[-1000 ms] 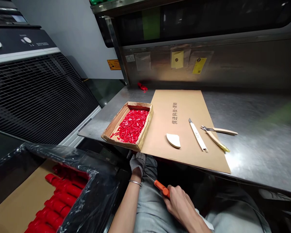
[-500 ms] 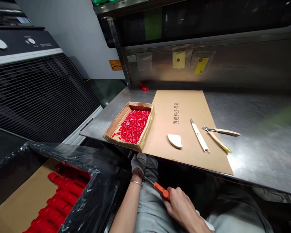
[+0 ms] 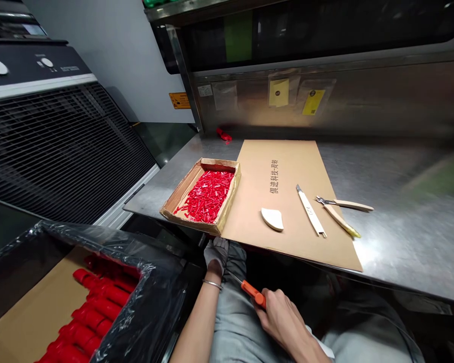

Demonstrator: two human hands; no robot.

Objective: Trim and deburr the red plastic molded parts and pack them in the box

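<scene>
My right hand (image 3: pixel 282 317) is closed around the orange handle of a screwdriver-like tool (image 3: pixel 253 293). Its thin metal shaft points up and left toward my left wrist; what kind of tip it has is too small to tell. My left hand (image 3: pixel 216 252), in a pale glove with a bracelet on the wrist, reaches in at the table's front edge. Its fingers are mostly hidden there, so whether they hold something cannot be seen. Right above it, at the edge, stands a shallow cardboard box (image 3: pixel 229 212) with many small red plastic bits (image 3: pixel 210 196).
On a cardboard sheet (image 3: pixel 287 151) lie a curved cream piece (image 3: pixel 272 219), a white-handled knife (image 3: pixel 310 210) and cutting pliers (image 3: pixel 338 212). Several red moulded parts (image 3: pixel 98 300) fill a plastic-lined bin (image 3: pixel 147 287) at lower left. A small red scrap (image 3: pixel 223 134) lies at the back.
The orange-handled tool has shifted very slightly, its shaft now a little farther right of my left wrist. My left hand stays at the table edge.
</scene>
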